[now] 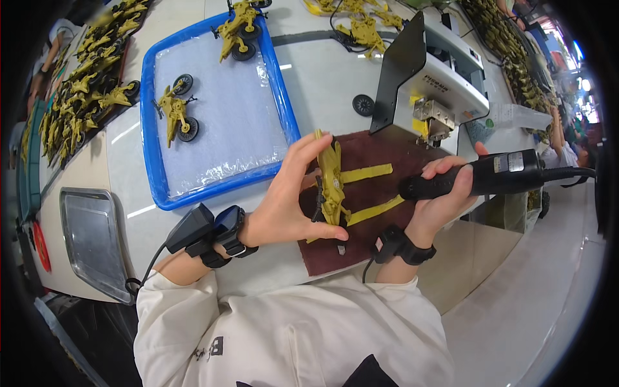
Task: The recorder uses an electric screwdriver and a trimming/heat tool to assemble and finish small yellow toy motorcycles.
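White tabletop (329, 84) spreads out ahead of me, with a dark red mat (380, 193) laid on its near edge where I am working. My left hand (287, 200) is closed around an olive-yellow plastic toy cannon body (332, 184), thumb on the near side and fingers curled over the far side, holding it upright above the mat; two yellow trail legs (367, 173) of the toy stick out to the right. My right hand (445, 193) is wrapped tight around a black powered screwdriver (483, 175), gripped like a handle, its tip pointing left toward the toy and stopping just short of it. Both wrists carry black strapped devices.

Far left of my hands sits a blue-rimmed tray (149, 129) lined with clear film, holding a finished cannon with black wheels (175, 113); another wheeled cannon (237, 31) stands at the tray's far edge. A loose black wheel (363, 105) lies on the table beside a black-and-white machine (432, 77) beyond the mat. Many more yellow toys (84, 90) are piled at the far left.
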A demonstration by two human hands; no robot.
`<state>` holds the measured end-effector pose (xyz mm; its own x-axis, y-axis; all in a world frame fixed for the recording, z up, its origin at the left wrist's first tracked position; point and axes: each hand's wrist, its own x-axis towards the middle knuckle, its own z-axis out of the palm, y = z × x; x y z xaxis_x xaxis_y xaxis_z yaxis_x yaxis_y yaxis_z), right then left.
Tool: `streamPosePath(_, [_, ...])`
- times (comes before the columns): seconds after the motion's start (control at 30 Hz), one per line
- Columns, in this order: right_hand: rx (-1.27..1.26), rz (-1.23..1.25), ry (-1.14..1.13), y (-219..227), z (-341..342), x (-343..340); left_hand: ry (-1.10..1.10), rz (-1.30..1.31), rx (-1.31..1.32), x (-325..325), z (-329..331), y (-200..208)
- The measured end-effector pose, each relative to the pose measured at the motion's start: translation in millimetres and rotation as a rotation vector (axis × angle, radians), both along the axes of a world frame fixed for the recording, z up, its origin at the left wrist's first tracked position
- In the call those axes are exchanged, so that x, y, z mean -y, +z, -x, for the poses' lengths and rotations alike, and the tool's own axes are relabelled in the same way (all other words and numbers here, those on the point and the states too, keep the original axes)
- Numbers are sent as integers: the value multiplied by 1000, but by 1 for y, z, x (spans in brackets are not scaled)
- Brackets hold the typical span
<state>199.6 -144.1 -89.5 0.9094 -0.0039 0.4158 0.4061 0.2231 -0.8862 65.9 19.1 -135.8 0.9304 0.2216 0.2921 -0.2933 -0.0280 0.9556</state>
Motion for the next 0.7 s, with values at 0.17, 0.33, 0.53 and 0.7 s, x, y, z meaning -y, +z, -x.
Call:
streamPosePath(0.17, [0, 11, -14, -2, -2, 1, 155, -554, 43, -8, -11, 32])
streamPosePath(0.33, [-5, -14, -7, 0, -4, -1, 181, -631, -11, -10, -26, 44])
streamPosePath(0.53, [-9, -46, -28, -4, -7, 1, 291, -44, -371, -7, -21, 17])
streamPosePath(0.7, [-4, -11, -20, -5, -6, 5, 148, -234, -450, -2, 29, 31])
